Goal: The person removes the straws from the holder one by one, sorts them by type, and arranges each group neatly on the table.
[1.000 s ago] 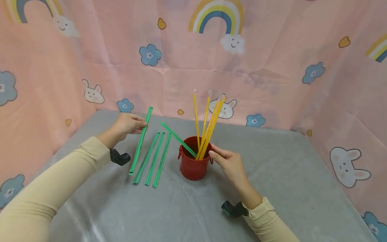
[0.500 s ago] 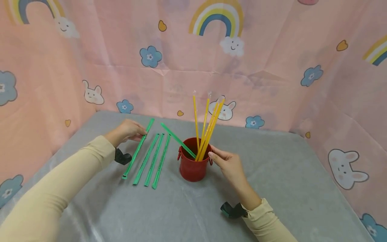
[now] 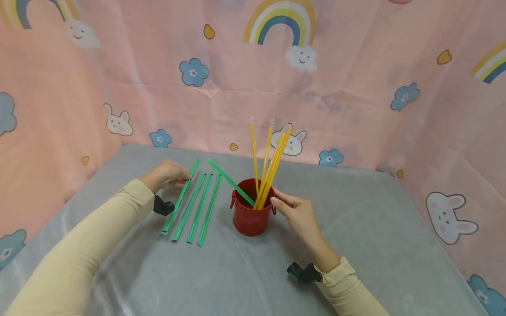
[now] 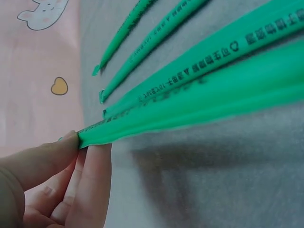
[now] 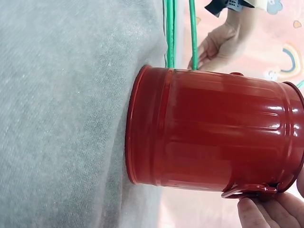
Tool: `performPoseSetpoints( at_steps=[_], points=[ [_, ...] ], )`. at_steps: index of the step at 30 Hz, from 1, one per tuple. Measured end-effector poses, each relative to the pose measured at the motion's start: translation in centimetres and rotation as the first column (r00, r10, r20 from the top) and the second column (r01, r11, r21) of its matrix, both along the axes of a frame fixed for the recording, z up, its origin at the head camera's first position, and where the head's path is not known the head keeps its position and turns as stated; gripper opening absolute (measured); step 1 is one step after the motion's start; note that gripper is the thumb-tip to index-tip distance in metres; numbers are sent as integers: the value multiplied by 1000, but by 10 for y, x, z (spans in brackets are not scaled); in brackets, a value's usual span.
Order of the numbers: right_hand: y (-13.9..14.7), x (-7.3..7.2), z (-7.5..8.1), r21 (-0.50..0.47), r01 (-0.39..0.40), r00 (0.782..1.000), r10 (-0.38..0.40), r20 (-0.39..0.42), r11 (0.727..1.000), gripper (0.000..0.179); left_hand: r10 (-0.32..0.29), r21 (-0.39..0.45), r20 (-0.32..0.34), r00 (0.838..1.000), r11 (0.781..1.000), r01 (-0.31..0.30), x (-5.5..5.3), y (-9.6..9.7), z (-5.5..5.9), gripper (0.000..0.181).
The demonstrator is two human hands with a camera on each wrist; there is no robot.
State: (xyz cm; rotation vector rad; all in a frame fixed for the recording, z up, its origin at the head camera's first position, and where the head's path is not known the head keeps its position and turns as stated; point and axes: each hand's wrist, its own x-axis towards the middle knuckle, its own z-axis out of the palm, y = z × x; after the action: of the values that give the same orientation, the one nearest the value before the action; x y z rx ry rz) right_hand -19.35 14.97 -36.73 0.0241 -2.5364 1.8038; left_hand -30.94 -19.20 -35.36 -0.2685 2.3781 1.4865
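My left hand (image 3: 170,173) pinches a green wrapped straw (image 3: 178,204) between thumb and fingers near its far end. In the left wrist view this straw (image 4: 156,118) slants close over the table, beside three more green wrapped straws (image 3: 202,208) lying in a row. With thumb and fingers my right hand (image 3: 302,215) grips the rim and side handle of a small red metal bucket (image 3: 251,223), which stands upright. Several yellow straws (image 3: 272,171) in clear wrappers stand in the bucket, and one green straw (image 3: 231,182) leans out over its left rim.
A grey cloth (image 3: 356,228) covers the table. Pink printed curtains (image 3: 356,66) hang behind it and at both sides. Each wrist wears a black camera mount, such as the left mount (image 3: 163,205).
My left hand has lowered the green straw toward the table, left of the other three. The right hand stays at the bucket, which has not moved.
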Motion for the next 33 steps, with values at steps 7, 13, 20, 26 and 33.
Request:
performPoseSetpoints(
  at_steps=[7, 13, 20, 26, 33],
  points=[
    [1, 3, -2, -12, 11, 1000, -11, 8, 1000, 38, -26, -20, 19, 999, 999, 26, -1, 1, -8, 37],
    [0, 2, -4, -10, 9, 1000, -9, 7, 1000, 38, -13, -75, 20, 1000, 997, 15, -1, 1, -14, 36],
    [-2, -1, 0, -1, 14, 1000, -14, 16, 1000, 38, -33, -85, 21, 999, 996, 34, -2, -1, -13, 36],
    [-2, -1, 0, 11, 14, 1000, -15, 16, 1000, 37, 15, -42, 38, 999, 999, -13, -2, -1, -18, 34],
    [-1, -1, 0, 1, 13, 1000, -13, 23, 1000, 38, 24, -68, 25, 999, 997, -22, -3, 0, -22, 33]
  ],
)
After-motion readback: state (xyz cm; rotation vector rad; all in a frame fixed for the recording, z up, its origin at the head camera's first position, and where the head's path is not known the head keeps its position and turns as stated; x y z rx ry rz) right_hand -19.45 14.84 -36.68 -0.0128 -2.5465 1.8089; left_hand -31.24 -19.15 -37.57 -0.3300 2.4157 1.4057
